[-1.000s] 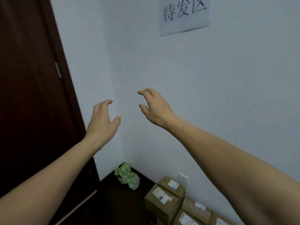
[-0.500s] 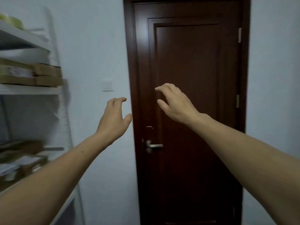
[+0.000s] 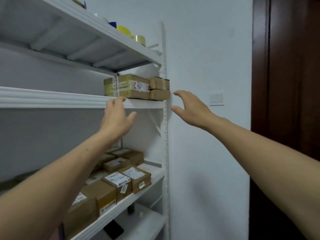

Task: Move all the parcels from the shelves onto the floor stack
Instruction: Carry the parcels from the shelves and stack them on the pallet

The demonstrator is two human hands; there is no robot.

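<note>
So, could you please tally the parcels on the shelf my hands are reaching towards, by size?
Large parcel: 1
Small parcels: 2, one stacked on the other
Total: 3

A single head-worn camera faces forward, close to the shelves (image 3: pixel 52 97) at ten o'clock. The door (image 3: pixel 294 84) sits at three o'clock.

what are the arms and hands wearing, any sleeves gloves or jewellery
Nothing visible is worn. The left hand and right hand are bare, with no gloves, rings or watch. The left forearm and right forearm are uncovered as far as the frame shows; no sleeve edge is in view.
</note>
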